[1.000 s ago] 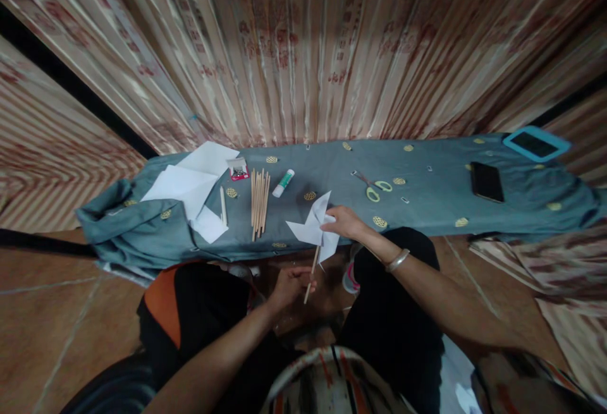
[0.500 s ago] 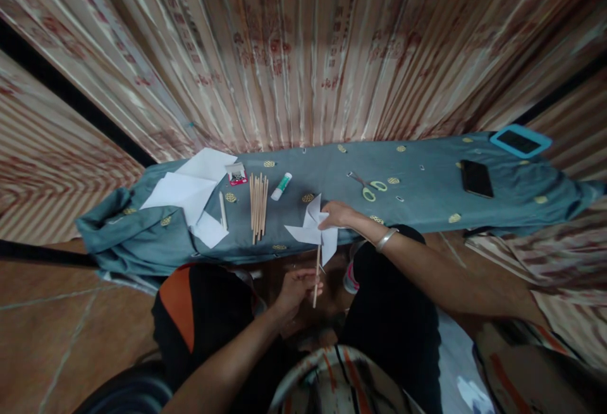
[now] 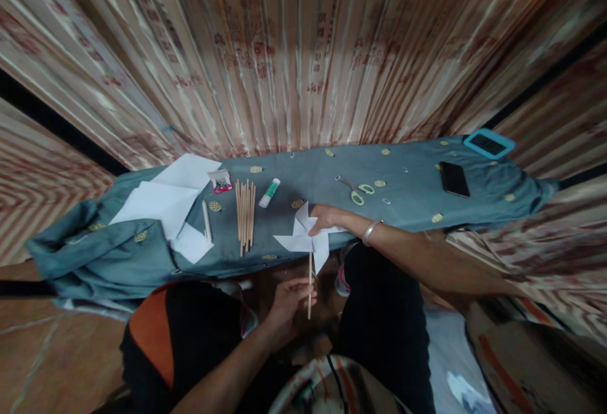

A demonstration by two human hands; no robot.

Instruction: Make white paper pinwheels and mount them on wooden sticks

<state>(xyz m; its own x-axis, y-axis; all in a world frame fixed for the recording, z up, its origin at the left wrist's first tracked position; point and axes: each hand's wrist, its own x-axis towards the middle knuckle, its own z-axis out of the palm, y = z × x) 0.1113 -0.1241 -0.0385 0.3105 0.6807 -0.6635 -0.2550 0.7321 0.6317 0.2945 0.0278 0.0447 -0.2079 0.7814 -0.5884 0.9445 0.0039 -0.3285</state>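
A white paper pinwheel (image 3: 298, 243) on a thin wooden stick (image 3: 310, 268) is held upright over the near edge of the cloth-covered table. My left hand (image 3: 290, 297) pinches the stick below the blades. At the pinwheel's centre and right side, my right hand (image 3: 325, 218) has its fingers closed on the paper; the fingertips partly cover the middle. To the left lie a glue stick (image 3: 269, 193), a bundle of wooden sticks (image 3: 245, 218) and a small red-and-white box (image 3: 220, 181) of metal pins. Scissors (image 3: 356, 189) with green handles rest beyond my right hand.
White paper sheets (image 3: 161, 202) and a pale pencil-like stick (image 3: 207, 221) lie on the left of the grey-green cloth (image 3: 393, 164). A black phone (image 3: 454, 179) and a blue-framed tablet (image 3: 489, 143) are at the right. A patterned curtain (image 3: 284, 54) hangs behind.
The view has shifted, so the table's things appear further left and slightly lower. Both hands keep their hold on the pinwheel, whose stick looks more upright.
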